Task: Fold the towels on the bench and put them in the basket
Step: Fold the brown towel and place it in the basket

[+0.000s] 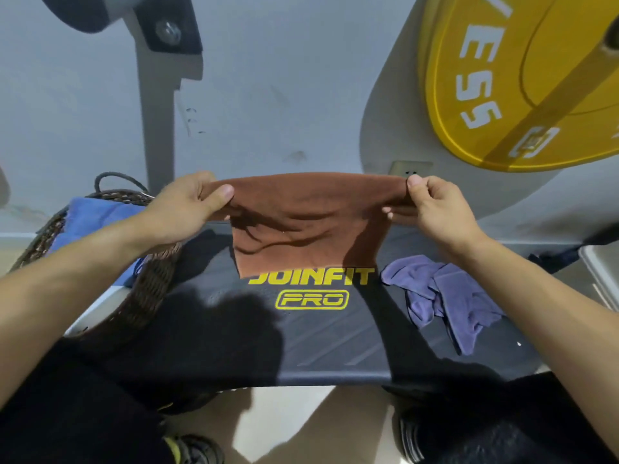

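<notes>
Bottom of frame: dark trousers & shoes w/ a yellow-green accent, over pale floor tiles. Both forearms reach up to mid frame. Left hand pinches the top left corner of a rust-brown towel, thumb on the near face, other fingers curled behind the cloth; right hand pinches the top right corner the same way, thumb up. Towel is soft, matte, short-napped, stretched taut along its top edge & hanging as a creased rectangle, its lower edge at the yellow JOINFIT PRO logo on the bench. Bench pad is dark, smooth, w/ faint diagonal ribbing. Right-centre on the pad: a crumpled purple towel, unfolded. Left-centre: dark woven wicker basket resting partly on the bench, w/ a blue towel inside. Behind: scuffed grey-white wall, a grey metal upright w/ bolted bracket upper left, a glossy yellow weight plate upper right, a wall socket just under it.
</notes>
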### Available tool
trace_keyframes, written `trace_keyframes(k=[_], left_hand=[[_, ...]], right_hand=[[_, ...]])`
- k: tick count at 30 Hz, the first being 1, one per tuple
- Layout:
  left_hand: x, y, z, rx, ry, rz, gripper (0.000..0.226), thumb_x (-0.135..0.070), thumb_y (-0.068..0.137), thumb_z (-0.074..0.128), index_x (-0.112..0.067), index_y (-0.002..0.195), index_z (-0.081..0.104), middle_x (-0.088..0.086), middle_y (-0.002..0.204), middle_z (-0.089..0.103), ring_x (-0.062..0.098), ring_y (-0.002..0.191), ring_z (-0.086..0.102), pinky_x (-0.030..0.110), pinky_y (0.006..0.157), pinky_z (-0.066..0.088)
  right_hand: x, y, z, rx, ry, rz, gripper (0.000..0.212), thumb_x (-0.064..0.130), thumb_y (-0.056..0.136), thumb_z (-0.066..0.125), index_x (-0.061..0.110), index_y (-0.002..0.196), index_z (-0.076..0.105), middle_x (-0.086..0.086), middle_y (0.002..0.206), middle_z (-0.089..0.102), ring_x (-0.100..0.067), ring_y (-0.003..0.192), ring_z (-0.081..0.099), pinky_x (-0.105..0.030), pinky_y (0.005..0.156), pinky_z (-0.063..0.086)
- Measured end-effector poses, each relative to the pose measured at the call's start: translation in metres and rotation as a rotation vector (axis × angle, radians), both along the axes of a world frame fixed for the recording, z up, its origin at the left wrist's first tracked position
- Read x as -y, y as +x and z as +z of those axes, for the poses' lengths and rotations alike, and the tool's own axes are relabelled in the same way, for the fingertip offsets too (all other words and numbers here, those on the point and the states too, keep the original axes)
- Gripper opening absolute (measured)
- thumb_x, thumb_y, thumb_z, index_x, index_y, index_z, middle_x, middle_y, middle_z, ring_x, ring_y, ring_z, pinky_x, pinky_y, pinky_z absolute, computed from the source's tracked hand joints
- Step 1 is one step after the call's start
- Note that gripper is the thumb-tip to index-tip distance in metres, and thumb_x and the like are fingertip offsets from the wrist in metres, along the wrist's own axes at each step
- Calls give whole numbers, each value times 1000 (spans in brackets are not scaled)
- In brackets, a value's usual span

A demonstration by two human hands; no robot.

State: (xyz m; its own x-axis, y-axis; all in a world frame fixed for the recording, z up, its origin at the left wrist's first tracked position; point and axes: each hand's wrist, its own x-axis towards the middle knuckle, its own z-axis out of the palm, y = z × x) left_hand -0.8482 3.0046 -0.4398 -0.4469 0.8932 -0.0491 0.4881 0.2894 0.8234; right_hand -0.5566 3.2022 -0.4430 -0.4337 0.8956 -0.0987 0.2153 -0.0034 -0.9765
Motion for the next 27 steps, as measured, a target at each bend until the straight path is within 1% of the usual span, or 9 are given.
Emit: trace_keyframes(k=[2, 6, 9, 11, 14, 18, 21, 24, 27], left_hand=[[-3, 0, 2, -214, 81, 52, 30, -28, 98, 57, -10, 75, 49, 4, 65, 47, 17, 59, 40, 24, 59, 34], [7, -2, -2, -381, 41, -98, 32, -35, 92, 62, -15, 72, 48, -3, 57, 47, 9, 53, 41, 19, 53, 32], [22, -2, -20, -373, -152, -328, 32, -31, 91, 66, -20, 69, 46, -8, 57, 45, 3, 55, 45, 18, 54, 34], [30, 3, -36, -364, -304, -440, 35, -31, 91, 66, -21, 69, 42, -8, 61, 46, 1, 59, 45, 19, 57, 33], [39, 15, -56, -369, -536, -635, 31, -37, 92, 66, -26, 74, 43, -12, 71, 50, 1, 65, 47, 14, 61, 33], [47, 28, -77, -311, -809, -767, 24, -34, 94, 64, -23, 81, 46, -5, 81, 64, 13, 73, 59, 26, 69, 46], [43, 26, -84, -58, -882, -710, 21, -23, 98, 59, -14, 86, 44, 4, 76, 70, 20, 68, 73, 28, 60, 53], [28, 11, -89, -123, -706, -558, 24, -26, 96, 63, -8, 84, 51, 11, 73, 70, 20, 57, 72, 23, 54, 48], [15, -2, -103, -181, -536, -299, 28, -28, 91, 68, -9, 75, 58, 4, 62, 66, 20, 59, 66, 28, 59, 50]], right_hand=[[-5, 7, 0, 6, 48, -22, 31, 26, 107, 40, 1, 96, 54, -23, 102, 69, -24, 86, 75, -33, 78, 62], [-5, 27, -7, 154, 145, 53, 37, 28, 106, 43, -4, 97, 59, -23, 102, 69, -19, 89, 74, -24, 80, 59], [2, 42, -18, 312, 105, 220, 40, 28, 104, 47, -10, 93, 55, -30, 94, 65, -28, 96, 71, -23, 82, 59], [12, 50, -28, 463, 38, 379, 38, 28, 102, 50, -7, 89, 55, -20, 84, 61, -15, 83, 71, -26, 81, 59], [31, 60, -47, 622, -82, 586, 32, 26, 101, 53, 6, 77, 55, -2, 65, 55, -1, 56, 55, -15, 61, 48], [49, 74, -73, 739, -350, 814, 24, 27, 100, 56, 12, 83, 62, 5, 77, 65, -6, 74, 61, -26, 80, 54], [47, 71, -80, 840, -451, 910, 24, 31, 101, 55, 9, 93, 64, -4, 92, 71, -10, 87, 70, -36, 87, 58], [38, 60, -82, 814, -331, 737, 24, 29, 102, 54, 11, 88, 63, -4, 87, 67, -10, 76, 64, -29, 73, 56], [26, 44, -89, 743, -230, 482, 22, 24, 103, 52, 10, 90, 63, -11, 91, 68, -12, 69, 63, -26, 64, 53]])
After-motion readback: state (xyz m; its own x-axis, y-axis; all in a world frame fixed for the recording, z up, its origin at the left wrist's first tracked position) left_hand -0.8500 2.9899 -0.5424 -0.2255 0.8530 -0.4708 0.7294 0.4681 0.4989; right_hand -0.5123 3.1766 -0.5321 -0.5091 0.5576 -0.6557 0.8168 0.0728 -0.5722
